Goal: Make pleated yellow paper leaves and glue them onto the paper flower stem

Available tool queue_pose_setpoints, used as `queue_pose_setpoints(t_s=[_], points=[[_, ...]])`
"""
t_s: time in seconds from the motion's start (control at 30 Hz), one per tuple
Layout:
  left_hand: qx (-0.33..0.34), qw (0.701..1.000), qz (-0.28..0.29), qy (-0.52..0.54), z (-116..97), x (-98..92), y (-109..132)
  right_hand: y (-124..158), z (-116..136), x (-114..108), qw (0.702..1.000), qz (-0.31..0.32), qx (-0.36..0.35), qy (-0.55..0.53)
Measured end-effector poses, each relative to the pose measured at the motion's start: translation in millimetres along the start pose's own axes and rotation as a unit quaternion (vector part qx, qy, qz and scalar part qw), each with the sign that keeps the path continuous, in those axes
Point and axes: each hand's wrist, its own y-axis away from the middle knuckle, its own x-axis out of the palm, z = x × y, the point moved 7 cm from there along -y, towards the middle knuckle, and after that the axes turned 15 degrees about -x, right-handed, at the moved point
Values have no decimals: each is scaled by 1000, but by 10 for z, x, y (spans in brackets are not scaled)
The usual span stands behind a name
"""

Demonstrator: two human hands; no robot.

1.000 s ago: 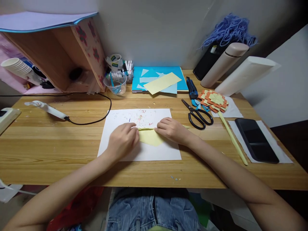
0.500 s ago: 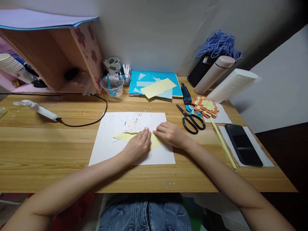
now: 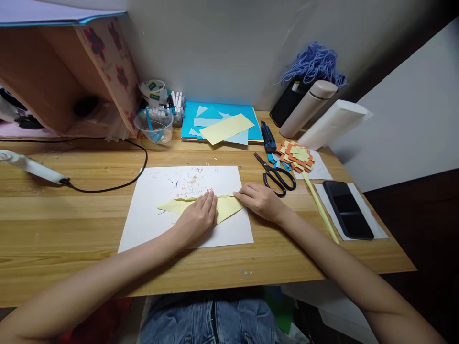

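Note:
A pale yellow sheet of paper (image 3: 229, 206) with its far edge folded over lies on a white sheet (image 3: 134, 224) flecked with coloured marks. My left hand (image 3: 197, 219) rests flat across the middle of the yellow paper, its fingers stretched out side by side. At the right end of the folded edge, my right hand (image 3: 260, 201) has its thumb and fingertips closed on the paper. Part of the yellow paper is hidden under my left hand. Black-handled scissors (image 3: 278, 177) lie just beyond my right hand.
A utility knife (image 3: 268, 137), a paper flower (image 3: 297, 154) with a yellow stem and a phone (image 3: 347, 210) lie to the right. Behind are a blue folder (image 3: 186, 124) with paper pieces and a plastic cup (image 3: 158, 129). A black cable (image 3: 107, 190) loops at left.
My right hand has slid rightward along the folded edge, away from my left hand, so more yellow paper shows between them. My left hand stays on the paper. The view has turned slightly.

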Motion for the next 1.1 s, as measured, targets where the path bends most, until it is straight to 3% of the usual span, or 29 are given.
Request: queue_pose_setpoints(t_s=[0.4,0.77,0.93,1.1], points=[[11,1000,-13,-6,-29,-57,-24,263,-76,-55,998,0,51,30],[0,1000,-1,30,-2,-55,-22,342,-97,-107,996,60,42,58],[-7,999,8,35,7,-62,-28,477,-164,-102,994,78,72,39],[-14,999,-2,30,-1,-61,-15,527,-228,-234,987,-8,158,18]])
